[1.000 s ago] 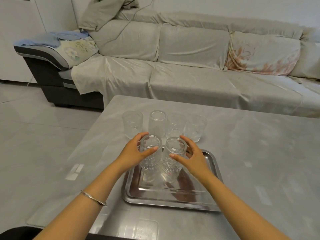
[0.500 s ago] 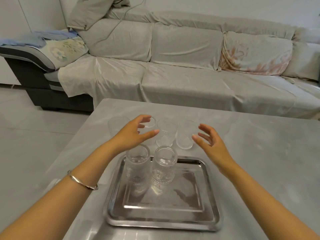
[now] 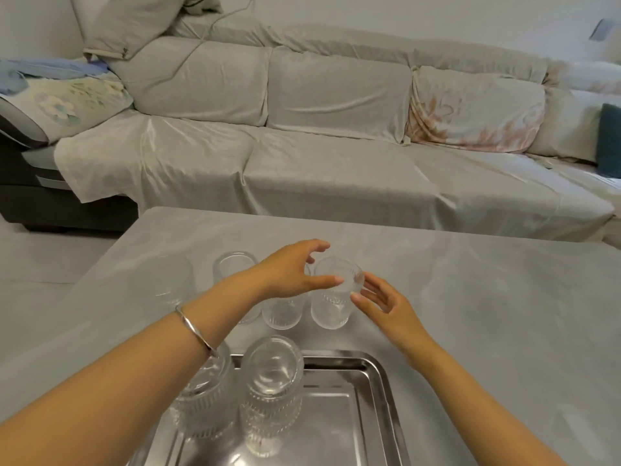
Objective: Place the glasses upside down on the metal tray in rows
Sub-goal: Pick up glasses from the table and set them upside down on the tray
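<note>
Both hands have moved forward off the tray since half a second ago, and they now close in on the row of glasses standing on the table beyond it. The left hand (image 3: 292,274) hangs over the row with its fingers spread and curved, thumb stretched toward the rightmost glass (image 3: 334,294); it grips nothing. The right hand (image 3: 386,304) comes in from the other side, open, its fingertips (image 3: 356,297) at or just beside that glass's wall; whether they touch it cannot be told. The rightmost glass stands mouth up between the two hands. Just to its left is a second upright glass (image 3: 282,312), partly hidden under the left hand, then a third (image 3: 235,267) behind the left wrist, and a fourth, blurred one (image 3: 168,280) at the far left of the row. A bangle (image 3: 195,327) circles the left wrist. On the metal tray (image 3: 373,391), nearer the person, two ribbed glasses sit upside down side by side at its far edge: one (image 3: 272,395) in clear view, the other (image 3: 205,398) partly under the left forearm. The rest of the tray is bare metal. The table (image 3: 487,314) is grey, with a cloth-covered sofa (image 3: 336,129) behind it.
</note>
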Demonstrator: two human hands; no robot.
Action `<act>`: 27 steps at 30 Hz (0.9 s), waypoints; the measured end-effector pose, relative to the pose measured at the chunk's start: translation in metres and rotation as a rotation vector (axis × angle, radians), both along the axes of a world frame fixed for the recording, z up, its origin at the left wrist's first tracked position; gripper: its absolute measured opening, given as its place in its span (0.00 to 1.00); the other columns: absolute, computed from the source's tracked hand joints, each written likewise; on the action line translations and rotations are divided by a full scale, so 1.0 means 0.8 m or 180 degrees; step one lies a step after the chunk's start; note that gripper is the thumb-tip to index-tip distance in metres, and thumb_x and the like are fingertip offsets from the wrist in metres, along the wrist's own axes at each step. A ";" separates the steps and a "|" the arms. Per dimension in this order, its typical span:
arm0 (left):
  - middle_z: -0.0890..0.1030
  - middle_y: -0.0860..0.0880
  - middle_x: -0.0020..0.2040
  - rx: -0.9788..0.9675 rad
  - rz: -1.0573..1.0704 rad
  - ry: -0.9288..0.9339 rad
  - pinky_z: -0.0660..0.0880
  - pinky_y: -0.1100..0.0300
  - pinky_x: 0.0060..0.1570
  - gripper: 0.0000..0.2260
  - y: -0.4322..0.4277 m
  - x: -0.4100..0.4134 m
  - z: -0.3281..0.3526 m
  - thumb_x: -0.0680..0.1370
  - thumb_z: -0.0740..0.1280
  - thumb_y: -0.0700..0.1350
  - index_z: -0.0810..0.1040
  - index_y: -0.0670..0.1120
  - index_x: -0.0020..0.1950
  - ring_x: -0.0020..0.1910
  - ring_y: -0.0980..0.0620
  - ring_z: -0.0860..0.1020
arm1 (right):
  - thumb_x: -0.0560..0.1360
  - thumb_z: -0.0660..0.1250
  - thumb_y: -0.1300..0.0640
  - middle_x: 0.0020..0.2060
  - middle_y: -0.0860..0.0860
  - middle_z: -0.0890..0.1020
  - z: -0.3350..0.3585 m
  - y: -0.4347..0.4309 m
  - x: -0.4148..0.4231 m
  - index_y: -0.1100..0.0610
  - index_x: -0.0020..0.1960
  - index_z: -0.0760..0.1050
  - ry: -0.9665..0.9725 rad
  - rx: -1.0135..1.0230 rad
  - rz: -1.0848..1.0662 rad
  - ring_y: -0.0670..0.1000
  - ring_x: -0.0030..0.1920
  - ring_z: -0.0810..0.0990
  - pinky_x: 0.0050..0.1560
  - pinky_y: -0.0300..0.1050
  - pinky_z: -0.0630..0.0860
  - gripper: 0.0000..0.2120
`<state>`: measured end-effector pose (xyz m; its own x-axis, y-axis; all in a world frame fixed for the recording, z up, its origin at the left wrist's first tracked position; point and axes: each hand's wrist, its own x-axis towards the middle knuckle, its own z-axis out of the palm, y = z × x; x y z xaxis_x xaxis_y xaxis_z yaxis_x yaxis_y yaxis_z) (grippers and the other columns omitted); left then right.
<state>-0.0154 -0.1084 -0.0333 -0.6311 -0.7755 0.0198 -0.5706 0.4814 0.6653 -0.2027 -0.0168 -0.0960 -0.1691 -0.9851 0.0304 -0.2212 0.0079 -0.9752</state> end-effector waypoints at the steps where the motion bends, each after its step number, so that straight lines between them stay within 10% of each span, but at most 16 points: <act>1: 0.69 0.53 0.71 -0.0012 -0.0073 -0.0135 0.68 0.61 0.58 0.35 -0.004 -0.005 -0.003 0.69 0.70 0.61 0.64 0.51 0.72 0.63 0.55 0.72 | 0.64 0.72 0.43 0.57 0.40 0.81 -0.003 -0.003 0.000 0.44 0.62 0.73 -0.0055 0.0006 0.0027 0.41 0.59 0.79 0.49 0.29 0.76 0.26; 12: 0.74 0.57 0.66 -0.0040 -0.0303 -0.0321 0.68 0.56 0.65 0.41 -0.017 -0.014 -0.016 0.61 0.72 0.66 0.65 0.55 0.70 0.61 0.57 0.72 | 0.65 0.70 0.40 0.55 0.36 0.82 -0.016 -0.005 0.000 0.42 0.61 0.75 -0.0582 0.0129 0.0141 0.39 0.58 0.79 0.49 0.33 0.77 0.25; 27: 0.82 0.59 0.56 0.0714 0.0100 0.1536 0.76 0.63 0.53 0.34 0.051 0.024 0.068 0.56 0.77 0.63 0.77 0.57 0.61 0.55 0.60 0.80 | 0.70 0.65 0.43 0.63 0.47 0.79 0.080 0.063 0.016 0.49 0.67 0.71 -0.0985 -0.0062 0.0304 0.48 0.63 0.77 0.67 0.50 0.70 0.27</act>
